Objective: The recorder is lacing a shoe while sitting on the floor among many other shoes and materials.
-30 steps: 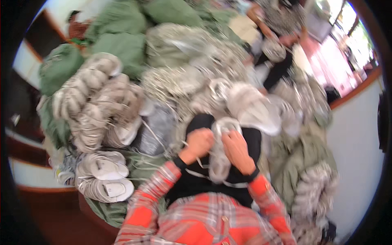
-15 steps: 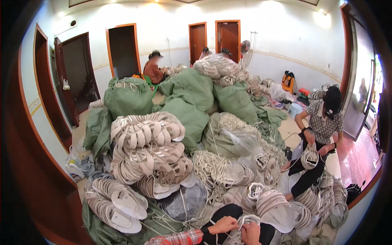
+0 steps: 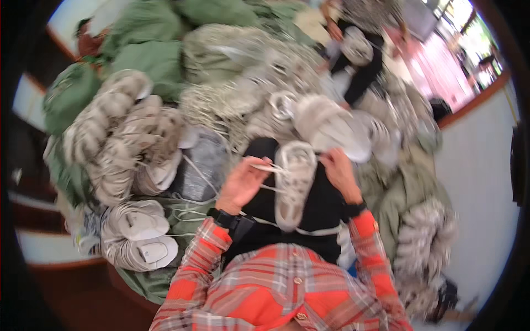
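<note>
A beige shoe upper (image 3: 294,187) with cut-outs lies across my lap, its laced opening pointing away from me. My left hand (image 3: 243,181) is left of it, thumb and fingers pinched on a pale shoelace (image 3: 265,168) that runs to the upper's eyelets. A second stretch of lace hangs below that hand. On the other side, my right hand (image 3: 338,172) is closed with its fingertips by the upper's top right edge. What those fingers grip is too blurred to make out.
Stacked shoe uppers (image 3: 113,151) rise at left, with white-soled ones (image 3: 142,237) nearer me. Beyond my knees lie tangled laces (image 3: 212,105) and more uppers (image 3: 331,124). Green sacks (image 3: 149,66) stand farther back. At the far right, another person's hand (image 3: 334,30) is near an upper (image 3: 357,47).
My view has tipped down, bringing my lap and both forearms into sight. My hands, close together over the upper before, are now apart, the left drawing a lace out to the left.
</note>
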### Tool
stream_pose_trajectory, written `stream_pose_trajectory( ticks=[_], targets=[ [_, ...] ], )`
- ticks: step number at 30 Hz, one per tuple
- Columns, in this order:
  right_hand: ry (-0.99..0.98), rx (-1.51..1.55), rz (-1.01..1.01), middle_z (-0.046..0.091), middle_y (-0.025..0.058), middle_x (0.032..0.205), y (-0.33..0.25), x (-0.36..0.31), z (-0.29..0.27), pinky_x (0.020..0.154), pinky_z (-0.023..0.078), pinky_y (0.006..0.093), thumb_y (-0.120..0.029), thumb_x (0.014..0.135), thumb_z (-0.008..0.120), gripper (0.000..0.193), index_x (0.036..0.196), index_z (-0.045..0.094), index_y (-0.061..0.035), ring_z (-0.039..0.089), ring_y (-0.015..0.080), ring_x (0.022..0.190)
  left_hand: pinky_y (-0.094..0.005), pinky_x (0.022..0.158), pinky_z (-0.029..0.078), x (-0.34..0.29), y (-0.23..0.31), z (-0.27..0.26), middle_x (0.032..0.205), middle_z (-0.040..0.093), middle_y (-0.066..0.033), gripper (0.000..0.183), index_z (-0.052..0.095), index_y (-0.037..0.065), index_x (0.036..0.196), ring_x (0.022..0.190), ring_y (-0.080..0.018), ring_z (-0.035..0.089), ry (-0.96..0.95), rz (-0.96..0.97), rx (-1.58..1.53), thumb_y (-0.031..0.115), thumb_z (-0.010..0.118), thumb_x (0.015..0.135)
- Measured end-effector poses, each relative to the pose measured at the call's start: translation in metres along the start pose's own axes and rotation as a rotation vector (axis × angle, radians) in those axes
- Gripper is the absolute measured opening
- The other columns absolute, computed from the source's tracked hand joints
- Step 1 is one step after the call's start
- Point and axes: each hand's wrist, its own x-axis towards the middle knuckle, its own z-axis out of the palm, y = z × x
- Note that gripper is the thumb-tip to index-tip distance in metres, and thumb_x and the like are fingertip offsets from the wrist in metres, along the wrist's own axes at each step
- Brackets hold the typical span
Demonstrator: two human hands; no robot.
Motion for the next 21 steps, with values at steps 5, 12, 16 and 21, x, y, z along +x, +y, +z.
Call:
stream_pose_trajectory(
  ticks=[5, 12, 16, 21],
  targets=[
    [-0.228, 1.193, 0.589, 0.061, 0.0123, 0.093, -0.036, 0.002, -0.001, 0.066, 0.048, 0.0304, -0.010, 0.088, 0.057, 0.010, 0.090, 0.056, -0.0002, 0.061, 0.0218, 0.082, -0.0441, 0.106, 0.034, 0.001, -0.029, -0.016, 0.109, 0.065, -0.0053, 0.022, 0.064, 0.011, 0.107, 0.115, -0.0227, 0.053, 0.156, 0.043, -0.458, 0.023, 0.054, 0.091],
    [0.189, 1.680, 0.514, 0.060, 0.0173, 0.100, 0.004, -0.030, -0.026, 0.085, 0.052, 0.0351, -0.005, 0.092, 0.051, 0.011, 0.094, 0.053, 0.0055, 0.062, 0.0267, 0.093, -0.0295, 0.065, 0.041, -0.025, -0.059, -0.005, 0.053, 0.047, 0.0066, 0.025, 0.051, 0.011, 0.069, 0.050, -0.0084, 0.048, 0.373, -0.449, -0.688, 0.015, 0.047, 0.093],
    [0.444, 1.739, 0.560, 0.060, 0.0175, 0.100, 0.006, -0.029, -0.026, 0.086, 0.052, 0.0354, -0.003, 0.091, 0.051, 0.010, 0.095, 0.053, 0.0057, 0.061, 0.0275, 0.094, -0.0294, 0.062, 0.039, -0.012, -0.072, -0.018, 0.047, 0.038, 0.0066, 0.023, 0.048, 0.012, 0.067, 0.044, -0.0084, 0.037, 0.389, -0.528, -0.707, 0.012, 0.044, 0.090],
    [0.525, 1.686, 0.658, 0.059, 0.0178, 0.099, 0.022, -0.020, -0.022, 0.085, 0.053, 0.0356, -0.002, 0.089, 0.053, 0.012, 0.098, 0.052, 0.0061, 0.062, 0.0263, 0.092, -0.0331, 0.067, 0.043, 0.004, -0.061, -0.023, 0.060, 0.049, 0.0016, 0.017, 0.054, 0.008, 0.077, 0.056, -0.0133, 0.048, 0.282, -0.570, -0.634, 0.015, 0.045, 0.090]
  ],
)
